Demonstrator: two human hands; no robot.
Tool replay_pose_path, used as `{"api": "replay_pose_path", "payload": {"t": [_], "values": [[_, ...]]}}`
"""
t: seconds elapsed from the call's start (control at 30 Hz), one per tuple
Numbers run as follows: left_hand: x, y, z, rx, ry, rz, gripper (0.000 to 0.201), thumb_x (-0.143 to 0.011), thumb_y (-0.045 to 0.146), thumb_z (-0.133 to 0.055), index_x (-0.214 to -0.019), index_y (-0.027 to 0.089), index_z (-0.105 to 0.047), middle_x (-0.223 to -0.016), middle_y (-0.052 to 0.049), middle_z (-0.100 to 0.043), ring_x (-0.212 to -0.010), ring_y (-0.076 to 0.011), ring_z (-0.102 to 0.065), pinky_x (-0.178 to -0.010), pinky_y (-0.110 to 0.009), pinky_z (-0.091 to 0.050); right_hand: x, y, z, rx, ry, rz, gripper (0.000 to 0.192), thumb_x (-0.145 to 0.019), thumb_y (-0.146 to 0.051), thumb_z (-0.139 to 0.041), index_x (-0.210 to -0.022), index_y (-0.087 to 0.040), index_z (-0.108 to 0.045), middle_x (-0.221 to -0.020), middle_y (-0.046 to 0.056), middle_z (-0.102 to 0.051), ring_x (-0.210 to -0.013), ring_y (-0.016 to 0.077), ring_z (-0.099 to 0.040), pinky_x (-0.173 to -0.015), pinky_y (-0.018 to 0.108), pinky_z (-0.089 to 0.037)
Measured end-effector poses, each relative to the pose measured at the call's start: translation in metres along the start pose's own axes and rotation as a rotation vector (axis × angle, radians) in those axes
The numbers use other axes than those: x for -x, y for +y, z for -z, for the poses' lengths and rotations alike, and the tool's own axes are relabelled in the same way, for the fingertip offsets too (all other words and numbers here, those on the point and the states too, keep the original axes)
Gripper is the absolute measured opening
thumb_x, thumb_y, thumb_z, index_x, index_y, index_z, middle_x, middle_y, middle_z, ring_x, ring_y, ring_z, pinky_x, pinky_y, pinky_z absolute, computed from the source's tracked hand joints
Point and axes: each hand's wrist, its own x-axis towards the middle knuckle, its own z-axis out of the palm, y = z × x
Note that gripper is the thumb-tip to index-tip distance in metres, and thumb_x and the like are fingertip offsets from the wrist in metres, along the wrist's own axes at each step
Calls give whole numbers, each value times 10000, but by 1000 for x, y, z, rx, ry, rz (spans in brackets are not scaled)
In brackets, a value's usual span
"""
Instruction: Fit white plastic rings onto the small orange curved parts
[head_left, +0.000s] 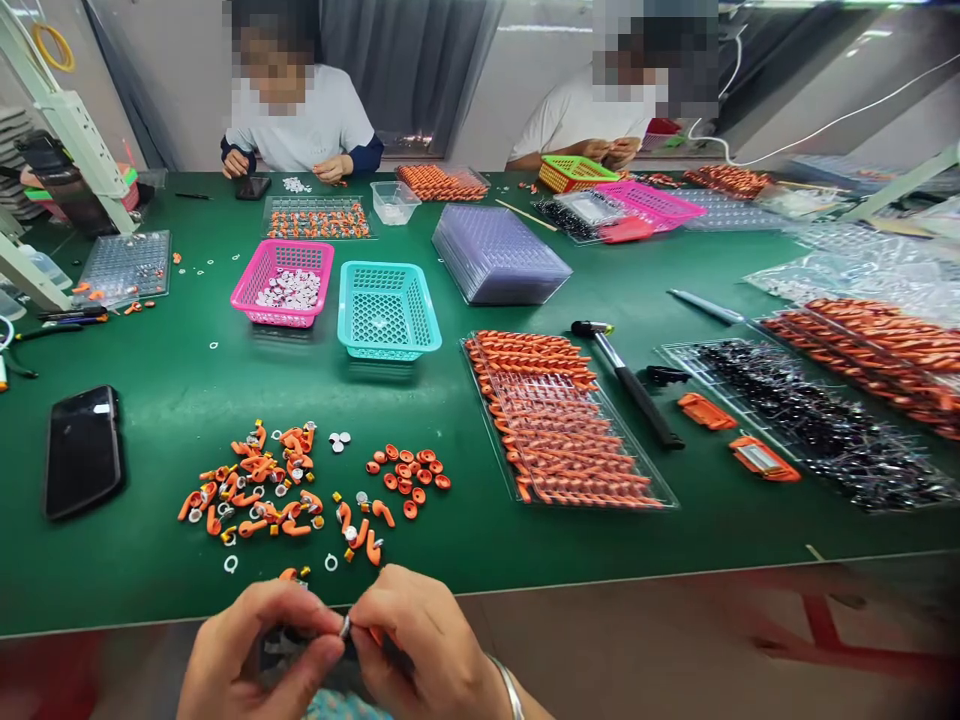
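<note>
My left hand (pixel 262 645) and my right hand (pixel 427 640) meet at the table's front edge, both closed in a pinch. Between their fingertips is a small whitish disc-like part (pixel 345 627). A bit of orange shows behind my right fingers; the rest is hidden. Just beyond lies a loose pile of orange earbud housings (pixel 259 465) with yellow tabs and white rings. To its right are several orange earbud caps (pixel 405 465), and above these a few white round pieces (pixel 340 440). A white ring (pixel 331 563) lies close to my hands.
A pink basket (pixel 247 300) holds white pieces beside a turquoise basket (pixel 431 345). Stacked clear trays (pixel 510 260), a tray of orange parts (pixel 562 430), a hammer (pixel 637 390) and black wired parts (pixel 810 420) lie rightward. A phone (pixel 82 450) is left. Two people sit opposite.
</note>
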Motion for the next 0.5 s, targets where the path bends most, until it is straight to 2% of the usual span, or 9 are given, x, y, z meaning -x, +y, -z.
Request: {"api": "replay_pose_path", "payload": {"t": [0.03,0.1,0.17,0.27,0.4,0.5], "values": [[-2,1,1,77,-37,109,89,-839,265,-704,-911,242,-658,-764,15,-725,-699,-150,-698,-666,-202,-565,0,1,1,-6,-2,33,117,-899,-91,-465,-900,-200,-508,-623,-3,-591,-538,139,-512,-541,244,-434],[-9,4,3,201,-172,269,172,-835,377,-703,-856,209,-676,-720,-6,-684,-658,-151,-658,-603,-210,-541,-1,3,4,-16,-16,119,113,-925,-106,-443,-924,-192,-516,-621,11,-612,-531,145,-513,-529,255,-433],[-17,5,4,267,-327,331,295,-796,473,-720,-777,181,-687,-689,-10,-623,-612,-132,-586,-552,-207,-493,-2,6,8,1,-57,210,128,-950,-124,-431,-917,-189,-536,-596,13,-613,-518,152,-520,-503,265,-417],[-24,4,6,272,-468,333,401,-740,569,-727,-694,173,-681,-679,-5,-570,-616,-124,-507,-549,-214,-440,-4,9,11,36,-118,322,236,-976,-137,-414,-810,-196,-571,-520,-15,-561,-471,145,-499,-451,275,-366],[-25,8,8,163,-545,283,441,-734,624,-686,-664,189,-679,-684,-18,-582,-668,-157,-516,-601,-257,-460,-3,11,12,9,-148,414,394,-994,-138,-362,-668,-202,-573,-470,-31,-493,-427,132,-428,-407,289,-304],[-26,14,10,76,-571,202,428,-760,614,-662,-662,198,-691,-689,-20,-605,-665,-160,-548,-612,-268,-472,-2,12,11,-4,-202,430,451,-1005,-146,-323,-637,-202,-577,-462,-32,-484,-428,130,-413,-408,290,-309]]}}
